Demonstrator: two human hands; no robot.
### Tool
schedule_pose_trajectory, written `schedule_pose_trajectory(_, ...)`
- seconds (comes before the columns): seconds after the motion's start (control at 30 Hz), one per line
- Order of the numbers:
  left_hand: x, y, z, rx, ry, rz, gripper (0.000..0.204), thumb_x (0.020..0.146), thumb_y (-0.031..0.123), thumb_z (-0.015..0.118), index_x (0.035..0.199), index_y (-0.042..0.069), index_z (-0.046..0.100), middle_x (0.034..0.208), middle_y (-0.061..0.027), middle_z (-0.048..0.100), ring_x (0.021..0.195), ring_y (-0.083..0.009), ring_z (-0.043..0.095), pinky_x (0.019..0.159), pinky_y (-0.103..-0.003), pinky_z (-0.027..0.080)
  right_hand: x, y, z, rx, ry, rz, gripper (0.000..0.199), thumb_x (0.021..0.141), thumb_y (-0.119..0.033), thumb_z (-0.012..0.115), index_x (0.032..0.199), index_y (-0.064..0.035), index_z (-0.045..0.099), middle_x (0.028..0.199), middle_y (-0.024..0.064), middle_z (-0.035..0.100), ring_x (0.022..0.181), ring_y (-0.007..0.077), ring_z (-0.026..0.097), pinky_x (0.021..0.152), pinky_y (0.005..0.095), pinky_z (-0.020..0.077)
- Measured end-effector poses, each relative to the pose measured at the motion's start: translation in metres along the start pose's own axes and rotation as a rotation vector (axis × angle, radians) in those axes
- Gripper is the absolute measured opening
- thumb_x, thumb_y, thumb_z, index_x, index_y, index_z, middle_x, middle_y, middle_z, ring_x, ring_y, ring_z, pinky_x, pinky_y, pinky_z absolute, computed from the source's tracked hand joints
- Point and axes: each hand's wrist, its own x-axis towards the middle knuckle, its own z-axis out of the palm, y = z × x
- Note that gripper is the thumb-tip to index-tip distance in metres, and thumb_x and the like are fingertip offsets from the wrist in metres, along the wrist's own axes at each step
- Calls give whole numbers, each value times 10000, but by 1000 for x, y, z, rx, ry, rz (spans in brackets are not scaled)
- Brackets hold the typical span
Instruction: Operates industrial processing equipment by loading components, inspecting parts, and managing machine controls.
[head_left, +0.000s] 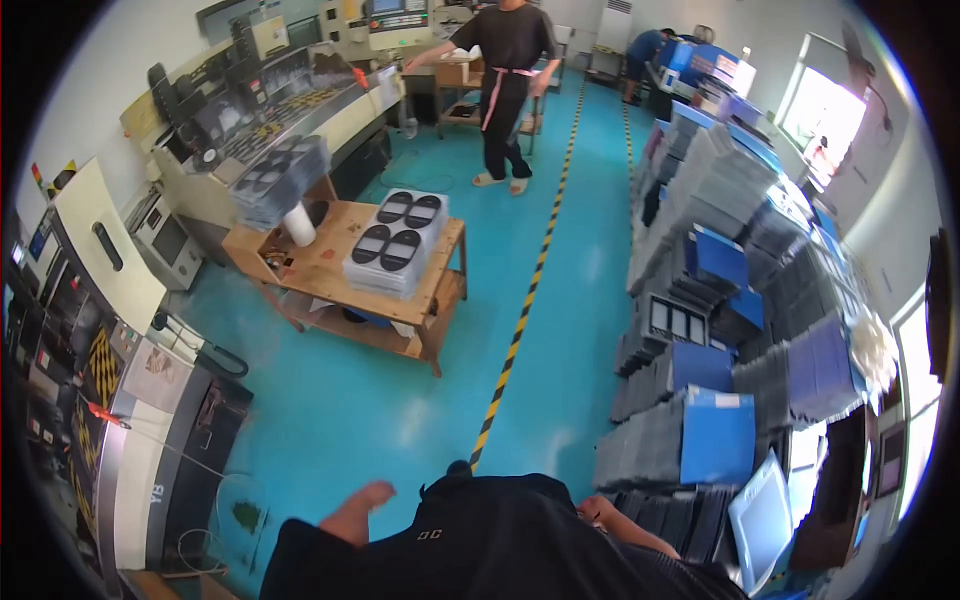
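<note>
My left hand (374, 496) hangs beside my dark shirt at the lower edge, over the blue-green floor. It looks small and blurred, and its fingers cannot be made out. At the other side of the shirt, my right hand (594, 508) is partly covered by the cloth, near stacked grey trays (640, 455). Nothing shows in either hand. Ahead to the left stands a wooden table (445, 275). On it rests a stack of clear plastic trays (385, 275) with black oval parts in the top one. A white cylinder (299, 226) stands at the table's left end.
Machines (150, 500) line the left side, with a cable on the floor. A yellow-black striped line (535, 290) runs along the aisle. Tall tray stacks, some with blue sheets (717, 435), fill the right. A person (505, 80) stands beyond the table; another (645, 55) bends at the far end.
</note>
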Motion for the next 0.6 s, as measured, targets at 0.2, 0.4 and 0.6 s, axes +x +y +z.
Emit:
schedule_pose_trajectory(0.2,120,158,-251,-357,494,243,369,854,245,606,1164,45,596,1112,-162,639,1006,-272,608,869,-390,480,84,-126,-78,280,-15,6,234,876,-207,537,860,15,607,651,68,598,558,198,581,547,391,479)
schedule_pose_trajectory(0.4,204,231,-235,-477,379,211,451,880,341,601,1232,63,555,1072,-123,629,967,-205,586,832,-366,486,241,12,-157,-725,74,-215,347,893,-367,527,854,-38,631,758,136,649,731,337,627,655,474,491)
schedule_pose_trajectory(0.6,181,277,-135,-1394,-347,-140,628,872,583,521,1302,125,521,1247,-134,567,1025,-255,603,817,-434,520,337,-25,-354,-984,-222,-441,210,758,-339,592,706,-142,640,777,133,663,729,310,653,631,460,502)
